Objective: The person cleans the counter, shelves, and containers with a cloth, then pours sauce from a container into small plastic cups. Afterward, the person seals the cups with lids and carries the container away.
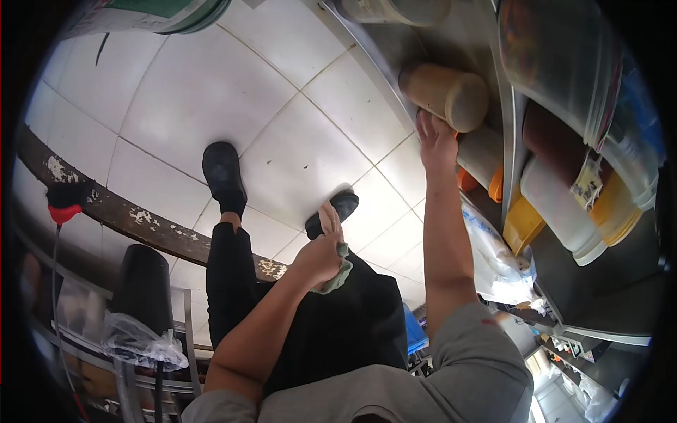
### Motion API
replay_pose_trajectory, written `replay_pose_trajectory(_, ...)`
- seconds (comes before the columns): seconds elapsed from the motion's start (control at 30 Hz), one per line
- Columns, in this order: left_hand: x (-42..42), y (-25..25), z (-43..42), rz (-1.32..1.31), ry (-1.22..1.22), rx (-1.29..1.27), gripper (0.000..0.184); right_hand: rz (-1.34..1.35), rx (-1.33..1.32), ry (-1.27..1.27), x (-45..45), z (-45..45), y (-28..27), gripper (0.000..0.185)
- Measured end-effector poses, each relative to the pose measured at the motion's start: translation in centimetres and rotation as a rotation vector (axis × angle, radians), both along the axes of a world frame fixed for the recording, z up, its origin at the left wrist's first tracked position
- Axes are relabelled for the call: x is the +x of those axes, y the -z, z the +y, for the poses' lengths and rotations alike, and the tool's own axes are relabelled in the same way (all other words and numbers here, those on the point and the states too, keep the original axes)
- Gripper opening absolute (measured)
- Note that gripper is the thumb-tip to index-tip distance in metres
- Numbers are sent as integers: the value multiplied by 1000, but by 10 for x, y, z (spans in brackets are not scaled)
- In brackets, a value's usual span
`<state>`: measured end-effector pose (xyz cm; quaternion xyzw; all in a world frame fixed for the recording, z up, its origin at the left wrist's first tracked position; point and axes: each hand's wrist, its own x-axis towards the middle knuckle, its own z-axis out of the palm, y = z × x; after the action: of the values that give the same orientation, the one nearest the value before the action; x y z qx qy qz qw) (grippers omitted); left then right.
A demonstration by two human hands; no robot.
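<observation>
My left hand (321, 259) is closed around a crumpled grey-green cloth (336, 273) in front of my dark trousers, with a finger pointing forward. My right arm reaches out to the metal shelf on the right. There my right hand (436, 141) has its fingers stretched out against a tan, cylindrical jar (444, 96) lying on its side. Its fingertips are partly hidden by the jar, and no grip shows. Just beside that hand lies another container with an orange lid (496, 185).
Several plastic containers, including a clear tub (553, 63) and a yellow one (523, 224), fill the shelves at right. A worn wooden strip (141, 211) crosses the tiled floor (211, 92). A rack (187, 317) with a black cylinder (141, 285) stands at left.
</observation>
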<state>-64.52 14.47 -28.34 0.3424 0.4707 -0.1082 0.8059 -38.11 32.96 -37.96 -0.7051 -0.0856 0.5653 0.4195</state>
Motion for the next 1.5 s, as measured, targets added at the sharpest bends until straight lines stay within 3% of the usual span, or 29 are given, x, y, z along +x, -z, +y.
replay_pose_trajectory(0.17, 5, 4, -14, 14, -44, 61, 36, 32, 155, -182, -24, 14, -15, 70)
replay_pose_trajectory(0.2, 6, 4, -12, 7, -12, 25, 37, 26, 147, -251, -27, 11, -18, 81)
replay_pose_trajectory(0.3, 6, 1, 3, 4, 51, -31, 38, 76, 126, -329, -36, 6, -21, 90)
replay_pose_trajectory(0.43, 10, 0, -7, 14, 38, 2, 36, 39, 138, -449, -48, 9, -35, 81)
replay_pose_trajectory(0.5, 11, 2, -5, 22, 21, 34, 34, 145, 109, -194, -24, -30, -46, 72)
replay_pose_trajectory(0.57, 13, 1, -8, 34, 9, 51, 33, 33, 54, 163, 11, -74, -78, 55)
replay_pose_trajectory(0.63, 17, 3, -10, 32, -38, 28, 33, 248, 222, 418, 69, -110, -107, 59)
replay_pose_trajectory(0.7, 21, 5, -13, 32, -47, 18, 33, 75, 190, 498, 66, -100, -134, 65)
replay_pose_trajectory(0.73, 24, 6, -16, 35, -32, 19, 33, 199, 242, 460, 83, -102, -134, 53)
replay_pose_trajectory(0.83, 27, 3, -16, 43, 36, 10, 38, 68, 399, 203, 100, -85, -131, 44)
replay_pose_trajectory(0.87, 27, 3, -15, 35, 58, 1, 42, 156, 395, 290, 108, -87, -134, 40)
replay_pose_trajectory(1.1, 33, 6, -22, 33, 69, 14, 44, 418, 254, 261, 110, -141, -144, 46)
replay_pose_trajectory(1.23, 38, 6, -27, 43, 44, 33, 39, 434, 83, 322, 114, -182, -148, 53)
replay_pose_trajectory(1.3, 38, 8, -29, 44, 37, 71, 37, 373, -12, 231, 79, -183, -169, 63)
replay_pose_trajectory(1.4, 31, 37, -62, 69, -133, 145, 33, 420, -97, 56, 71, -206, -192, 68)
replay_pose_trajectory(1.47, 19, 56, -89, 36, -521, -187, 27, 441, -202, -9, 78, -233, -215, 66)
replay_pose_trajectory(1.5, 8, 28, -68, 100, -637, -330, 23, 458, -250, -35, 75, -242, -231, 64)
